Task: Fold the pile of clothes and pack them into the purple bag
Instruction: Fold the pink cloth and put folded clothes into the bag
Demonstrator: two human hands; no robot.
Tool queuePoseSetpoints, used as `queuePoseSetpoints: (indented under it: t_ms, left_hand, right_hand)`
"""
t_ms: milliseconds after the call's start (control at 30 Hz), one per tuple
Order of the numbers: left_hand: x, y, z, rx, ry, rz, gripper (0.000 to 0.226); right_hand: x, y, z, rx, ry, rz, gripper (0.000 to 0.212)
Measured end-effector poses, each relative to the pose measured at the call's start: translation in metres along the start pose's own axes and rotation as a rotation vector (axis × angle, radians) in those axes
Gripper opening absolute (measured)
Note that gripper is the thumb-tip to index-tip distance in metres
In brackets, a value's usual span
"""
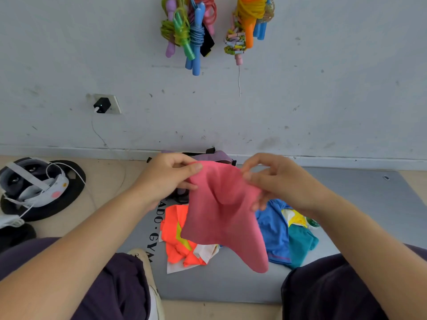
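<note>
Up over the grey mat (360, 204) we've got a pink garment (221, 215) held in the air, pinched along its top edge. Our left hand (166, 179) has thumb and fingers curled onto the left corner, and our right hand (279, 181) nips the right side with its fingertips, so both grips are closed on the cloth and nothing else. We reckon it's held high like that so the fabric hangs free and the shape shows itself before any fold gets made; the bottom flares into two floppy lobes, so it could be shorts or a little top, can't tell which.

Underneath, the rest of the pile sits on the mat between our knees: an orange piece (178, 241) with some yellow and white on the left, a blue piece (272, 229) and a teal piece (300, 243) on the right, all crumpled and unfolded. Keeping them close makes sense, each one is just a reach away.

The purple bag (215, 156) is at the far edge of the mat against the wall, mostly hidden behind our hands and the pink cloth, so we can't say whether its mouth is open. Looks like nothing's folded yet, so we're early on.

Off to the left on the floor there's a headset (34, 181) with a white cable, and skipping ropes (189, 31) hang on the wall.
</note>
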State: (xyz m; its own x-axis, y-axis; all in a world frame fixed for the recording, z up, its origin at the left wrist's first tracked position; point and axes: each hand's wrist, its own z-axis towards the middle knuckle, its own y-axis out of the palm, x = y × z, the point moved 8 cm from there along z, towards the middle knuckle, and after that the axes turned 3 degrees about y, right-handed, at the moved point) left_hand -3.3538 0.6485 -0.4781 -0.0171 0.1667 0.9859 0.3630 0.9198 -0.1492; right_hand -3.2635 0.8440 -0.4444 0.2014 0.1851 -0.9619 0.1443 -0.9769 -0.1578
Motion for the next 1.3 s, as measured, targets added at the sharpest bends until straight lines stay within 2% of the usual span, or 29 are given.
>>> queuePoseSetpoints:
  t_ms: [67, 133, 200, 333, 433, 500, 567, 667, 767, 800, 900, 1033, 1100, 1200, 1300]
  left_hand:
    - [0.002, 0.019, -0.006, -0.089, -0.009, -0.064, 0.006]
    - [0.007, 0.034, -0.012, -0.174, -0.012, -0.113, 0.013]
    - [0.012, 0.044, -0.017, -0.226, -0.007, -0.160, 0.016]
    - [0.016, 0.050, -0.018, -0.284, -0.039, -0.231, 0.024]
    - [0.021, 0.053, -0.021, -0.338, -0.027, -0.204, 0.027]
    - [0.026, 0.050, -0.022, -0.335, 0.041, -0.074, 0.029]
    - [0.031, 0.046, -0.023, -0.326, 0.107, 0.005, 0.027]
    - [0.039, 0.037, -0.022, -0.288, 0.157, -0.072, 0.016]
    - [0.045, 0.012, -0.014, -0.149, 0.191, -0.095, 0.009]
    - [0.046, 0.004, -0.011, -0.104, 0.229, 0.007, 0.006]
    - [0.046, -0.003, -0.007, -0.025, 0.351, 0.421, 0.018]
    - [0.037, -0.002, -0.004, 0.008, 0.342, 0.509, 0.023]
    - [0.034, -0.004, -0.002, 0.019, 0.333, 0.477, 0.023]
    - [0.030, 0.001, 0.000, -0.021, 0.294, 0.404, 0.010]
    - [0.021, 0.008, 0.003, -0.092, 0.198, 0.335, 0.012]
  right_hand:
    - [-0.001, 0.025, -0.003, -0.211, 0.015, 0.043, 0.015]
    - [-0.003, 0.039, -0.004, -0.319, -0.008, 0.009, 0.026]
    - [-0.008, 0.038, -0.001, -0.220, -0.057, -0.085, 0.019]
    - [-0.021, 0.019, 0.000, 0.170, -0.201, -0.328, 0.003]
    - [-0.033, 0.014, -0.005, 0.297, -0.326, -0.491, 0.006]
    - [-0.039, 0.013, -0.008, 0.351, -0.391, -0.587, 0.014]
    - [-0.041, 0.011, -0.008, 0.350, -0.417, -0.638, 0.021]
    - [-0.029, 0.001, 0.000, 0.208, -0.295, -0.781, 0.029]
    - [-0.022, -0.023, 0.003, 0.157, -0.205, -0.833, 0.013]
    - [-0.024, -0.030, 0.002, 0.171, -0.205, -0.785, 0.008]
    - [-0.027, -0.041, 0.001, 0.220, -0.207, -0.665, 0.006]
    - [-0.031, -0.037, -0.001, 0.302, -0.256, -0.643, 0.014]
    - [-0.036, -0.037, -0.003, 0.324, -0.282, -0.617, 0.017]
    - [-0.037, -0.031, -0.001, 0.295, -0.272, -0.741, 0.021]
    - [-0.032, -0.027, 0.001, 0.243, -0.237, -0.753, 0.010]
